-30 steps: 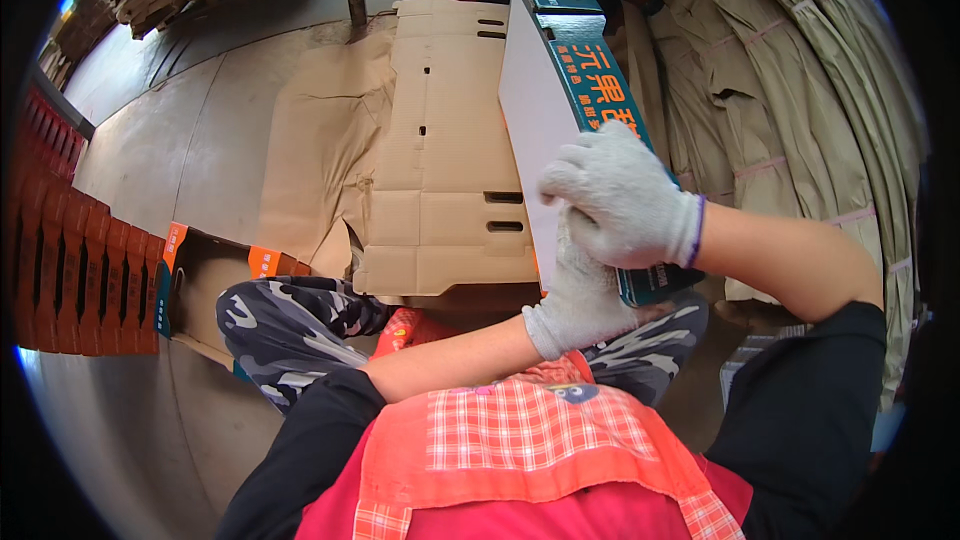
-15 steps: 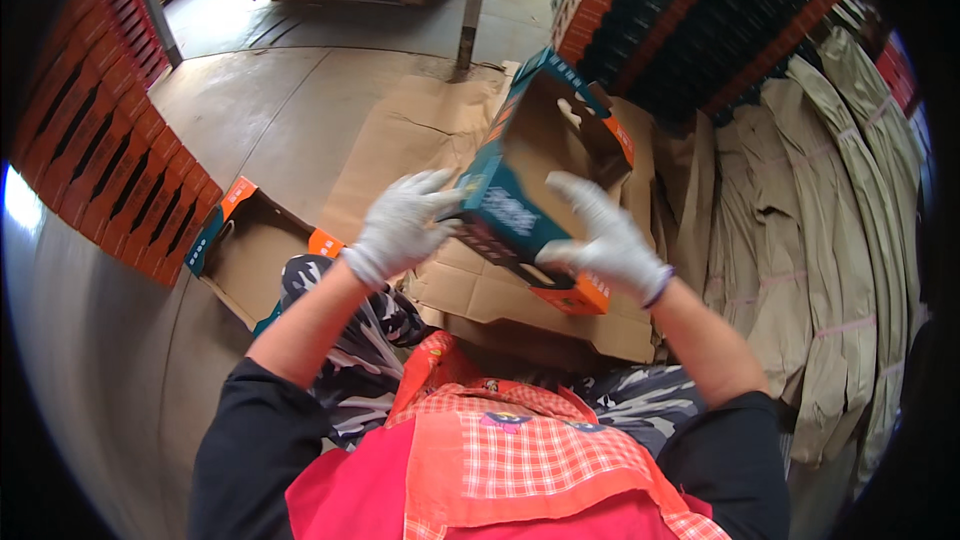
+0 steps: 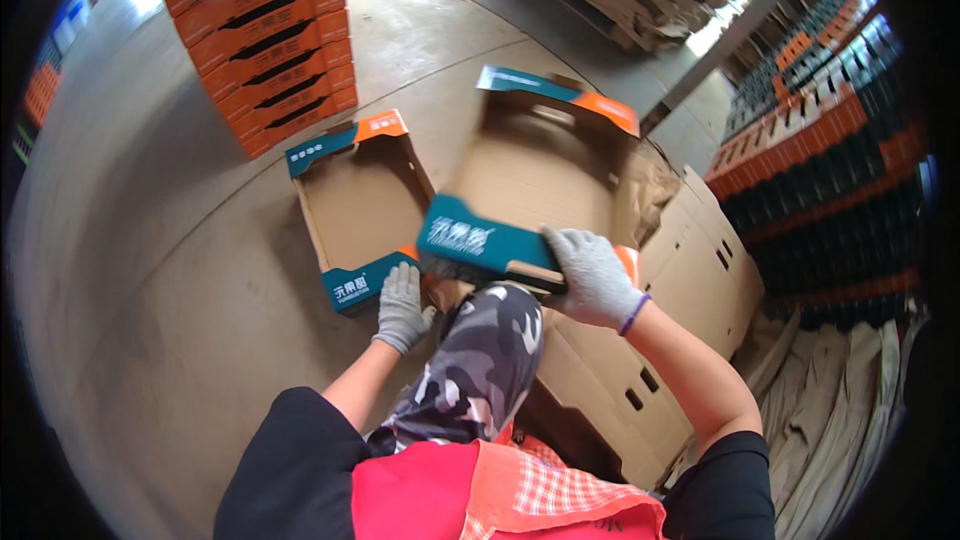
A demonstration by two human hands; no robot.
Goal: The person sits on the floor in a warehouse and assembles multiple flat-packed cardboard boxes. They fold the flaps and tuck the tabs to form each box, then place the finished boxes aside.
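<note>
Raised tray: one open-topped teal-and-orange carton (image 3: 490,238), slightly blurred; ahead and left of the right hand (image 3: 597,278), above the camouflage knee (image 3: 485,350).
Raised tray, long axis: appears to run away from the person, far end leaning right; tilt makes this uncertain.
Right hand: gloved, clamped on the right end of the tray's near wall; the nearer of the two.
Left hand: gloved (image 3: 403,310), fingers extended, apart from the right; gripping nothing, fingertips at the floor tray's near right corner, contact uncertain.
Floor tray: similar carton (image 3: 360,285), just left of the raised one, long axis running away, far end leaning left.
Facing corners: overlapping in view; touching or apart, cannot tell.
Left side: concrete floor (image 3: 180,270), running up to an orange carton stack (image 3: 265,50) beyond.
Right side: flattened cardboard (image 3: 665,290), close beside the right forearm.
Far side: concrete, then a slanting post (image 3: 725,40).
</note>
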